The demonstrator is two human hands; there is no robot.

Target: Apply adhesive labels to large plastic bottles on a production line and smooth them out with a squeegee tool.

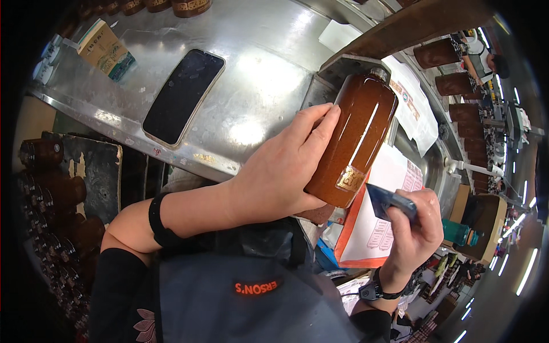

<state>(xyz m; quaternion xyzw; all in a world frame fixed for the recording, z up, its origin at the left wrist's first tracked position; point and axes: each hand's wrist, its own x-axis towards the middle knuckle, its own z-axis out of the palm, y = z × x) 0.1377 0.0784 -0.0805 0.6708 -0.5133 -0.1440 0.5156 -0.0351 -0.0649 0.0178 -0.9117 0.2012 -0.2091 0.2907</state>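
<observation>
My left hand (277, 166) is wrapped round a glossy brown bottle (366, 123), which leans with its neck up and to the right. A small gold label (350, 178) sits on the bottle's side close to its base. My right hand (420, 228) grips a flat dark-blue scraper (390, 202) between thumb and fingers. The scraper's thin edge points at the labelled end of the bottle, very near it. Whether the two touch, I cannot tell.
A black phone (184, 97) and a small carton (106, 50) rest on the steel table (246, 123). Printed sheets on an orange-edged folder (360, 228) lie beneath my right hand. Brown jars (63, 197) crowd the left. More brown jars (437, 53) and another person (479, 62) are at far right.
</observation>
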